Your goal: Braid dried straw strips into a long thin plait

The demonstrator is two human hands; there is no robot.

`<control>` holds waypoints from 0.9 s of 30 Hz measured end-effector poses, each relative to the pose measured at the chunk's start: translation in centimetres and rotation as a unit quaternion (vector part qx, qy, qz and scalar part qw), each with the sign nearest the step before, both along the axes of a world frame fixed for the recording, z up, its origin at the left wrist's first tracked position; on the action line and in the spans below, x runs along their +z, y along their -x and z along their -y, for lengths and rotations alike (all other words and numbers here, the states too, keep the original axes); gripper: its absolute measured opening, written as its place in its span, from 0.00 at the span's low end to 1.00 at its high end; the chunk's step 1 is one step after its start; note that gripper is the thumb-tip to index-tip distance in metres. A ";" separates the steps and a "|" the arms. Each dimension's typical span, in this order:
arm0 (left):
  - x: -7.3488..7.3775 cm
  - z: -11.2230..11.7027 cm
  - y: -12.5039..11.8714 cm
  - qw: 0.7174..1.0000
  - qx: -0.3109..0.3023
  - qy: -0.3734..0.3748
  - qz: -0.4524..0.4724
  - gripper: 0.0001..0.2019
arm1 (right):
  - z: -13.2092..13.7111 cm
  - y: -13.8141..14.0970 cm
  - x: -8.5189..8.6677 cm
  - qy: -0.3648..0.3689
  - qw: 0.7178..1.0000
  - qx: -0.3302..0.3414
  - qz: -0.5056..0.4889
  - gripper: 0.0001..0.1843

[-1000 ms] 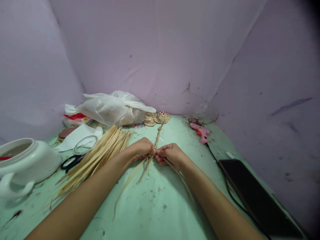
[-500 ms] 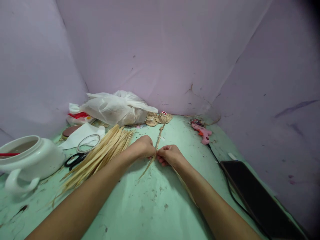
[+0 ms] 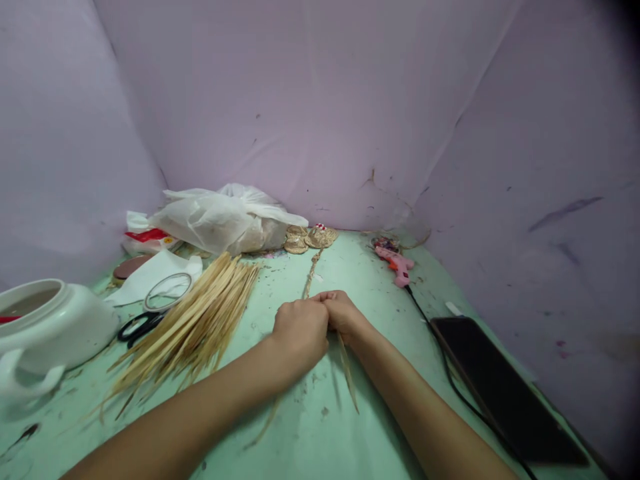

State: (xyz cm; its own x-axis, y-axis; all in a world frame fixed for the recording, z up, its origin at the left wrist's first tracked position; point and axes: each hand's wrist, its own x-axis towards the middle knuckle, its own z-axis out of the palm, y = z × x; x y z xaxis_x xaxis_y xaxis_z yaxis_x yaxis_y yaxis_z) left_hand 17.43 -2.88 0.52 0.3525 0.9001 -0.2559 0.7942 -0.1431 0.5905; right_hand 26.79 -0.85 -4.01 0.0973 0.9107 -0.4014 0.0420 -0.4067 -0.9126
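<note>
A thin straw braid (image 3: pixel 311 275) runs toward me from the woven straw pieces at the back of the table. My left hand (image 3: pixel 303 333) is closed at its near end, back of the hand upward, hiding the fingertips. Pressed against it, my right hand (image 3: pixel 340 311) is closed too, fingers pinching the same end. A loose straw strand (image 3: pixel 347 373) hangs below my right hand. Another strand trails out under my left wrist. To the left lies a bundle of dry straw strips (image 3: pixel 200 320).
At left are black-handled scissors (image 3: pixel 137 328), a tape roll (image 3: pixel 167 292) and a white ceramic pot (image 3: pixel 83 323). A white plastic bag (image 3: pixel 220 223) and round woven straw pieces (image 3: pixel 320 237) lie at the back. At right are a pink glue gun (image 3: pixel 397 265), its cord, and a black phone (image 3: pixel 500 387).
My left hand has come across to the right and nearer me, now touching my right hand and covering the braid's end. A loose strand now shows below my right hand. The view has shifted slightly.
</note>
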 end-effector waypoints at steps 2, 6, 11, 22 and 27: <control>0.3 -1.3 1.0 0.999 0.005 -0.049 -0.010 0.05 | 0.0 -0.1 0.1 0.001 1.000 0.017 -0.004 0.08; 0.8 -4.2 2.9 0.990 0.115 -0.022 0.081 0.11 | 0.2 -0.2 0.9 0.001 0.998 0.065 -0.026 0.03; -0.5 -4.7 2.5 0.941 0.110 0.240 0.214 0.06 | 0.3 -0.5 1.0 -0.015 0.995 0.088 -0.039 0.05; -2.0 -5.1 2.5 0.981 0.070 0.164 0.076 0.10 | -0.2 -1.0 -0.7 -0.179 0.938 0.159 0.251 0.09; -2.0 -4.6 2.3 0.977 0.082 0.170 0.100 0.02 | 0.9 -0.8 0.7 -0.216 0.841 0.174 0.465 0.10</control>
